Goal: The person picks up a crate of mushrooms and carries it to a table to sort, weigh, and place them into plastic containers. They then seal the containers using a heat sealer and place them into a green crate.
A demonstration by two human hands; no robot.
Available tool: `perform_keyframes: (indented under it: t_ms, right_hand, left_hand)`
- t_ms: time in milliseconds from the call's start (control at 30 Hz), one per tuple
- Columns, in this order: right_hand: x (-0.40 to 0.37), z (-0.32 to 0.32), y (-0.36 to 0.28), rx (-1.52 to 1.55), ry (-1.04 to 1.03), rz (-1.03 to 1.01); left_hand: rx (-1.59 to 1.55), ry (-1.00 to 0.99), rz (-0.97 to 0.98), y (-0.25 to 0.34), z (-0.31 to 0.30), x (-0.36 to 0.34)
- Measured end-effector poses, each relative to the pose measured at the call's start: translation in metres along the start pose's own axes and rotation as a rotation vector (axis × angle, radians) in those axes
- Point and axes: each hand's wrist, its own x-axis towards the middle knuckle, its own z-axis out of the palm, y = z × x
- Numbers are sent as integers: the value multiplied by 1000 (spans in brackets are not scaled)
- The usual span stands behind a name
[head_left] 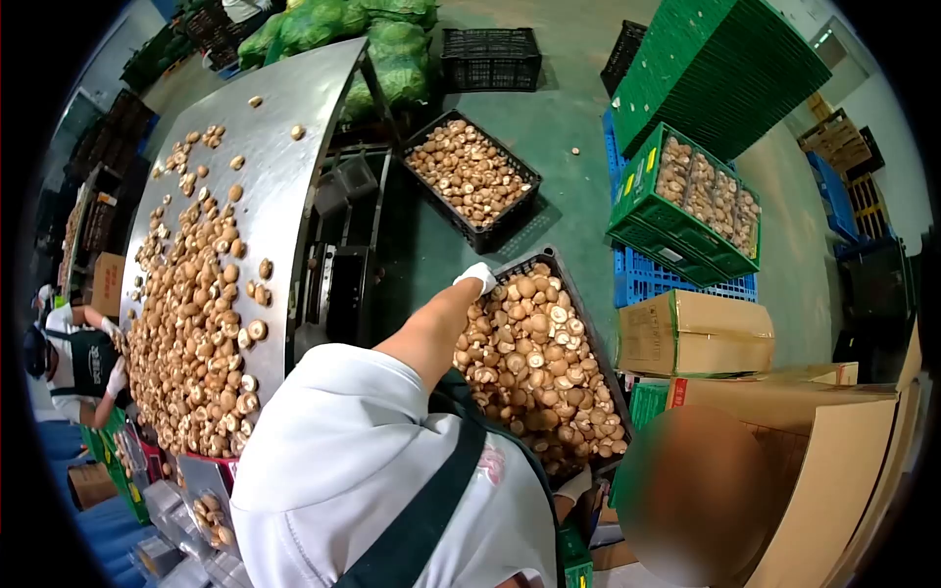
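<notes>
A black plastic crate [600,345] heaped with brown mushrooms [529,358] is right in front of my body. My left hand [478,277], in a white glove, reaches out and is closed on the rim at the crate's far left corner. At the near end, low in the view, my gloved right hand [576,484] is closed at the rim; my torso and the crate partly hide its fingers.
To the left, a steel table [294,186] carries loose mushrooms; a person [83,358] works at its far side. Another mushroom crate [482,235] stands ahead. On the right are a green crate [652,235], a cardboard box [711,333] and a blurred round shape [696,490].
</notes>
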Motion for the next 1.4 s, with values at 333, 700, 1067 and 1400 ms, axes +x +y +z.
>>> perform_keyframes:
  t_ms: [333, 700, 1067, 1400]
  right_hand:
    - [52, -25, 47, 111, 21, 106]
    - [-1, -3, 51, 162, 124, 153]
    - [-19, -19, 56, 172, -56, -75]
    - [32, -45, 72, 111, -168, 1]
  left_hand:
    - [75, -50, 42, 44, 18, 39]
    - [184, -127, 99, 4, 14, 41]
    - [8, 10, 117, -40, -6, -13]
    - [-92, 39, 113, -87, -25, -39]
